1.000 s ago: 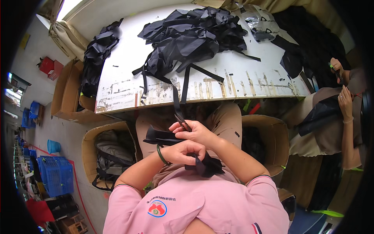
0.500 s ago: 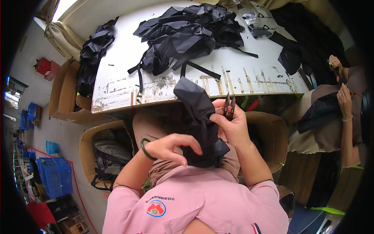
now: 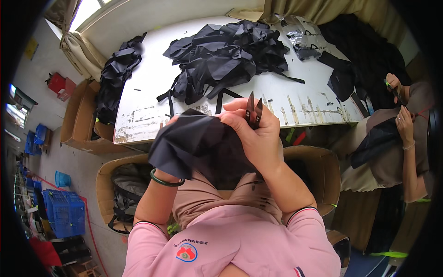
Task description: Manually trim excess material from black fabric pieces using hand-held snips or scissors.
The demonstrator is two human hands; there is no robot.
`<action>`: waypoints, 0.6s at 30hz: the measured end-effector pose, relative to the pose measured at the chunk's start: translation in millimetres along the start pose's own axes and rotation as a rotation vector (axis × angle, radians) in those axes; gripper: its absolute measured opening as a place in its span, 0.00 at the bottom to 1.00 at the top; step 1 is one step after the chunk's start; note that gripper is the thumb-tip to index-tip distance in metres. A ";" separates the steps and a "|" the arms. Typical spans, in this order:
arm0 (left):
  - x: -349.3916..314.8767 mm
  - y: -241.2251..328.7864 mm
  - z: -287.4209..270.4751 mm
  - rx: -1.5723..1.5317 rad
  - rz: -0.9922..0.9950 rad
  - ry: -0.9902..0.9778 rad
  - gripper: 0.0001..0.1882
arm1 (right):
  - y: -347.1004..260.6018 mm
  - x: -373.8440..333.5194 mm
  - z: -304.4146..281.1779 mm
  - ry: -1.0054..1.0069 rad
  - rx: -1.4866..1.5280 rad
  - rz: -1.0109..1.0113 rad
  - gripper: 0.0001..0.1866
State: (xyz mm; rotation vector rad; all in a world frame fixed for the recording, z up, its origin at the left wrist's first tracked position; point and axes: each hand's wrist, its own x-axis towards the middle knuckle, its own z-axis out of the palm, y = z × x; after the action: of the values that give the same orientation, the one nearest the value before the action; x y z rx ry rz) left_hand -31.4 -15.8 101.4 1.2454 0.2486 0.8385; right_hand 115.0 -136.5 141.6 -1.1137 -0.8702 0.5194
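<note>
A black fabric piece (image 3: 198, 143) is raised over my lap, spread between both hands. My right hand (image 3: 263, 141) pinches its upper right edge between thumb and fingers. In that same hand sit dark thread snips (image 3: 254, 113), blades apart and pointing up. My left hand (image 3: 165, 177) is behind the fabric's left side, holding it up; most of its fingers are covered, with only a bit of skin showing at the top edge. A dark green bangle (image 3: 161, 181) circles the left wrist. Beyond my hands, a heap of black fabric pieces (image 3: 226, 57) lies on the white table (image 3: 147, 104).
Cardboard boxes stand on both sides of my legs; the left box (image 3: 105, 184) holds a grey-black bag (image 3: 131, 182). Another carton (image 3: 78, 117) stands at the table's left end. At the right sits a co-worker (image 3: 392, 143) handling black fabric. A clear plastic bag (image 3: 302, 39) lies at the back.
The fabric has gone from hanging upright to being spread wide and lifted. My left hand, earlier open in front of it, is now behind it. My right hand has moved up and left.
</note>
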 end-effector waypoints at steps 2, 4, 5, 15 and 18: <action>-1.5 16.6 5.5 -0.388 -0.272 0.215 0.12 | 15.8 7.5 -3.7 0.020 0.088 0.112 0.07; 6.2 9.1 -7.1 -0.468 -0.274 0.142 0.11 | 34.8 6.7 -7.6 0.024 0.158 0.191 0.09; 6.9 4.6 -7.6 -0.451 -0.289 0.194 0.11 | 40.3 5.3 -10.7 0.033 0.227 0.270 0.11; -3.9 -25.3 -34.5 -0.388 -0.265 0.177 0.14 | 63.1 -4.8 -8.1 -0.082 -0.024 0.296 0.13; -0.5 -25.1 -48.2 -0.380 -0.232 0.233 0.17 | 61.4 -9.9 -12.2 -0.012 0.081 0.381 0.12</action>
State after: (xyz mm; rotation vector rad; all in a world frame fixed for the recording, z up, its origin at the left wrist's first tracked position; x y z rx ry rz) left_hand -49.7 17.3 62.3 0.7481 0.3932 0.7849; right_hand 122.6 -127.4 79.4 -1.2083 -0.6416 0.8694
